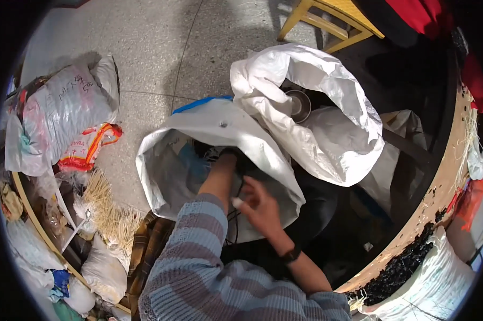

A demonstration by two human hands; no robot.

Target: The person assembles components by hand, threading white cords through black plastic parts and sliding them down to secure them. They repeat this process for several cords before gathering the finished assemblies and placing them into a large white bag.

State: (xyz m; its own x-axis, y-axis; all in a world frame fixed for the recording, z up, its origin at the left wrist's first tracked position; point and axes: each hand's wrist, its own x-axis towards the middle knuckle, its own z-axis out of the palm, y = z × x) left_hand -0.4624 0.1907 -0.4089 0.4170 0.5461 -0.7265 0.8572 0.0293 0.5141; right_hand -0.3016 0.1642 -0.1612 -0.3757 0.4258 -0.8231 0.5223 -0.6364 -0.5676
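A large white woven sack [164, 160] stands with its mouth open in front of me. My left hand [228, 159] reaches down into it, wrist at the dark contents, and its fingers are hidden there. Beside that wrist, over the sack's near inner side, is my right hand [260, 206]. Its fingers are loosely bent and apart, with nothing visible held; one fingertip looks white. Thin black cords [236, 219] hang close to the right fingertips, but contact cannot be told. Inside the sack, light-blue plastic [190, 160] lies next to black material.
A second open white sack [327, 160] adjoins at the right, with a round metal container [299, 105] inside. At left are a stuffed plastic bag [65, 101], a red-orange packet [89, 147] and straw-coloured strands [105, 200]. A yellow stool [332, 24] stands far right; a curved wooden tabletop [412, 230] borders the right.
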